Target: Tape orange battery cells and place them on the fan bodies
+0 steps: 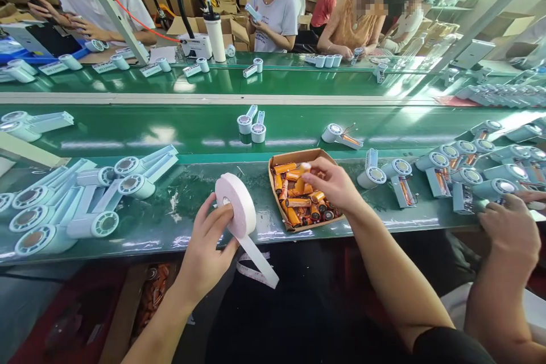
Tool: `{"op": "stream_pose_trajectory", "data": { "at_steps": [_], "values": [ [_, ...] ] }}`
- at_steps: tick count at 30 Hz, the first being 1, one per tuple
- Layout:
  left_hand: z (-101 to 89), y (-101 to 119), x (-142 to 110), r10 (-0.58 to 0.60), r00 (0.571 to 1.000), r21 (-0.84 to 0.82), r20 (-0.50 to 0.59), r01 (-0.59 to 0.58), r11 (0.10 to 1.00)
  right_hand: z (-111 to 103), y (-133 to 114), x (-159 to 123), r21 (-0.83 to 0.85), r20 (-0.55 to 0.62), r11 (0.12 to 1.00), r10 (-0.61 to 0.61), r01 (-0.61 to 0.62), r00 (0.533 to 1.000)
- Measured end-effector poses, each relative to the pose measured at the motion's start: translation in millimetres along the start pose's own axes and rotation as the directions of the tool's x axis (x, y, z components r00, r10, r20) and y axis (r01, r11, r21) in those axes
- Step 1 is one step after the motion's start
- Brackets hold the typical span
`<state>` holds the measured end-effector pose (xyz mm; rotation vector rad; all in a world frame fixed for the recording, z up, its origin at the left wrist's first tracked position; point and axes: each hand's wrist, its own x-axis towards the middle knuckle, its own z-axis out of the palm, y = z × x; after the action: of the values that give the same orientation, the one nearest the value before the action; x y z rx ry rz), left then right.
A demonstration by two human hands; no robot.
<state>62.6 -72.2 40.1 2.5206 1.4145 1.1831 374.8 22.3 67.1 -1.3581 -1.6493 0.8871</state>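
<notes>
Right grip pinches one steeply tilted orange cell; my left grip holds the tape roll towards eight o'clock.

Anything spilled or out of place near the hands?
Nothing looks spilled: orange cells lie jumbled, but inside a cardboard box. Only the loose strip from the white roll in the left hand looks untidy, doubling back past the bench edge.
</notes>
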Motion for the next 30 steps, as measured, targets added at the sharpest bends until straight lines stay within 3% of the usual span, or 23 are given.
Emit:
{"op": "stream_pose_trajectory", "data": {
  "at_steps": [3,6,8,12,16,18,21,24,27,30],
  "values": [
    [5.2,0.0,2.6,0.050,0.999,0.029,0.015,-0.050,0.998,2.2,-4.7,-9.9,0.424,-0.105,0.905,0.012,0.034,0.994],
    [11.1,2.8,8.1,0.149,0.988,0.068,0.039,-0.151,0.986,11.4,-16.8,-20.6,0.634,-0.095,0.774,0.069,0.007,0.993],
    [14.0,5.9,10.1,0.167,0.983,0.106,0.072,-0.174,0.979,17.0,-24.2,-29.1,0.665,-0.103,0.747,0.072,0.015,0.992],
    [16.9,13.2,9.5,0.153,0.981,0.161,0.117,-0.171,0.972,26.4,-30.8,-44.3,0.608,-0.217,0.785,0.021,0.119,0.976],
    [17.0,19.0,9.1,0.202,0.970,0.193,0.136,-0.225,0.955,42.6,-31.3,-50.2,0.535,-0.429,0.808,0.008,0.247,0.903],
    [15.7,20.4,10.1,0.220,0.965,0.203,0.143,-0.246,0.948,53.4,-30.2,-52.2,0.519,-0.456,0.815,0.009,0.258,0.890],
    [9.7,19.4,13.9,0.246,0.959,0.215,0.144,-0.273,0.938,63.1,-26.1,-56.5,0.538,-0.350,0.823,0.019,0.184,0.937],
    [-1.1,14.2,22.0,0.292,0.940,0.228,0.180,-0.328,0.917,52.0,-23.5,-55.8,0.554,-0.084,0.833,0.059,-0.003,0.995],
    [-12.9,6.8,35.2,0.335,0.910,0.196,0.243,-0.385,0.902,24.1,-27.2,-45.9,0.444,0.235,0.882,0.054,-0.156,0.970],
    [-21.2,2.9,49.7,0.383,0.878,0.123,0.286,-0.430,0.895,5.1,-31.9,-37.1,0.186,0.352,0.972,0.069,-0.141,0.934]
  ]
}}
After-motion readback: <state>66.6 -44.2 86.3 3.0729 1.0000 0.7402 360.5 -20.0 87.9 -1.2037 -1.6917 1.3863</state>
